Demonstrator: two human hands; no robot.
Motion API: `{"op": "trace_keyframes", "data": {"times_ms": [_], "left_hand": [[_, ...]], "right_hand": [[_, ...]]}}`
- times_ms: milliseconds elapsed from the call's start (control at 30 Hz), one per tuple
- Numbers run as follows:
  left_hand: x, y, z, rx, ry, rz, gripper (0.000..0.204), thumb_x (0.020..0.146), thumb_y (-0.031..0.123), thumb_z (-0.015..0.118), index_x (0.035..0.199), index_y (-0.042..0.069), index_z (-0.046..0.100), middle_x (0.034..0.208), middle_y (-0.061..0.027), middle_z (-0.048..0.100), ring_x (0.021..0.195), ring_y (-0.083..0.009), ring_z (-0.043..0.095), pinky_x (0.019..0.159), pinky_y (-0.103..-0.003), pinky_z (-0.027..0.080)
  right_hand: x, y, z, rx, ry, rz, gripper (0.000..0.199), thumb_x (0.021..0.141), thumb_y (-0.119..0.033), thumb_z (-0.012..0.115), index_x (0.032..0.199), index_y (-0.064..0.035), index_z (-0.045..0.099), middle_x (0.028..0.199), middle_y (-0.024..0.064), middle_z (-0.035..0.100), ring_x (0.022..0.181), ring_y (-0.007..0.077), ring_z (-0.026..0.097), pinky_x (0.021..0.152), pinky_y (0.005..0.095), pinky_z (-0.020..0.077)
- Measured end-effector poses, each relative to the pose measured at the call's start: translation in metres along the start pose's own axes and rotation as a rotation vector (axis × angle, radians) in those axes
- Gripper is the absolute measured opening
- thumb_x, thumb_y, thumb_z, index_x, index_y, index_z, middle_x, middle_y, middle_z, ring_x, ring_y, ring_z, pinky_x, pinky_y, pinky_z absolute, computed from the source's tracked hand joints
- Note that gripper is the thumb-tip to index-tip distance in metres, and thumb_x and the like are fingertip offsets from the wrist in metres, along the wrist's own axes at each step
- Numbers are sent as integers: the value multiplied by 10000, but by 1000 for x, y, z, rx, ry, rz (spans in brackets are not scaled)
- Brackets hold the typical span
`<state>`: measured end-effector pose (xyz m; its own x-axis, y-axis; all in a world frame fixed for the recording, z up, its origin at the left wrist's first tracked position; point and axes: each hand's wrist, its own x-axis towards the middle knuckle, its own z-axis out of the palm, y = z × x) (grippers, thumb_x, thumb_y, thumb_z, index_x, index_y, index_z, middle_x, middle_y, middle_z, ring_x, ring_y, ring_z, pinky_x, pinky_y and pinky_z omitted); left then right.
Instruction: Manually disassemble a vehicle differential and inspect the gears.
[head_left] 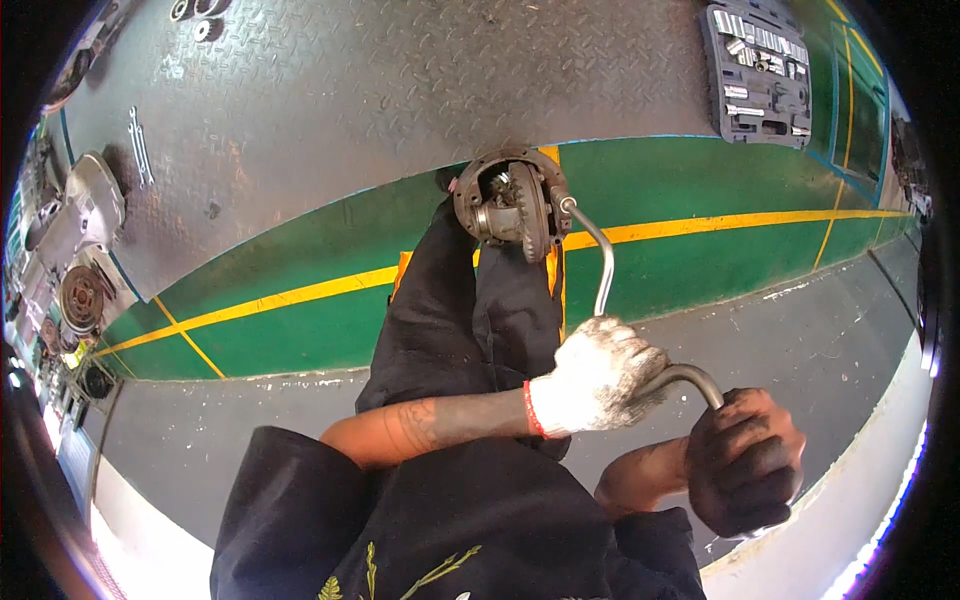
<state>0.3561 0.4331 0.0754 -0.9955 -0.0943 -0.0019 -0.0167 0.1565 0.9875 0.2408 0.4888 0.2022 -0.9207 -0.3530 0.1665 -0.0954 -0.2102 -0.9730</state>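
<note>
A steel speed brace (607, 262), a crank-shaped socket handle, runs from the differential down to both of my hands. My left hand (598, 375), in a white knit glove with a red cuff, is closed around its middle bend. At the other end my right hand (748, 455) is wrapped round the handle; its grip end is hidden. The brace's far end meets the right side of the greasy differential carrier (488, 168), apparently at a bolt. A toothed ring gear (528, 210) shows inside the carrier's open housing, at the near edge of the metal table.
The tread-plate metal table (420, 70) spreads beyond the differential. On it, an open socket set case (760, 75) lies at the far right, two wrenches (139, 145) at the left. Metal housings (95, 200) and a round disc part (84, 298) crowd the left side.
</note>
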Motion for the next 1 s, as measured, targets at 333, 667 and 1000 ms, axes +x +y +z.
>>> {"op": "trace_keyframes", "data": {"times_ms": [333,667,1000], "left_hand": [[101,-14,-38,93,454,46,293,901,259,761,723,102,590,548,-64,510,443,-258,547,466,-393,456],[112,-11,-26,189,574,149,222,840,307,810,786,140,672,649,-30,533,579,-216,559,543,-381,448],[34,-24,35,-31,-480,94,185,820,282,736,842,145,614,661,-70,599,692,-296,662,705,-461,520]], "right_hand": [[-13,-3,-30,10,272,-18,328,995,-213,447,681,-188,355,560,-12,369,564,147,403,542,329,285],[-40,-19,-43,22,342,67,354,1007,-210,443,662,-132,427,612,13,361,569,160,400,586,349,382],[-40,-9,-2,-195,53,-104,387,824,-84,569,553,-170,306,428,-49,294,321,67,355,393,240,341]]}}
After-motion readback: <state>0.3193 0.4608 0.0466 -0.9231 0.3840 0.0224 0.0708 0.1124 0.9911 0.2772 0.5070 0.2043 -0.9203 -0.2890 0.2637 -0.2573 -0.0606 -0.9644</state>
